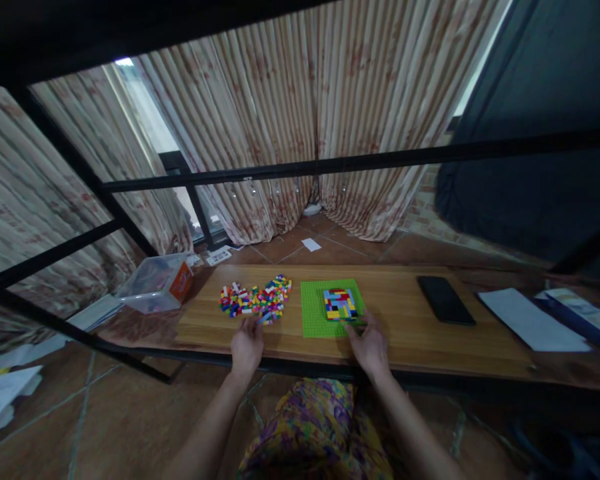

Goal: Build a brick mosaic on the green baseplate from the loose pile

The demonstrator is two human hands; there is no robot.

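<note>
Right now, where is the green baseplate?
In the head view, the green baseplate lies just right of centre on the wooden tabletop, between the loose bricks on its left and the black phone on its right.

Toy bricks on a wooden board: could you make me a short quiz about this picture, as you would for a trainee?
1. True or false: the black phone lies to the right of the square of bricks.
2. What is the left hand nearest? A) the black phone; B) the loose bricks; C) the curtains.
3. Fill in: the plate under the square of bricks is ____ in colour.

Key: 1. True. 2. B. 3. Green.
</note>
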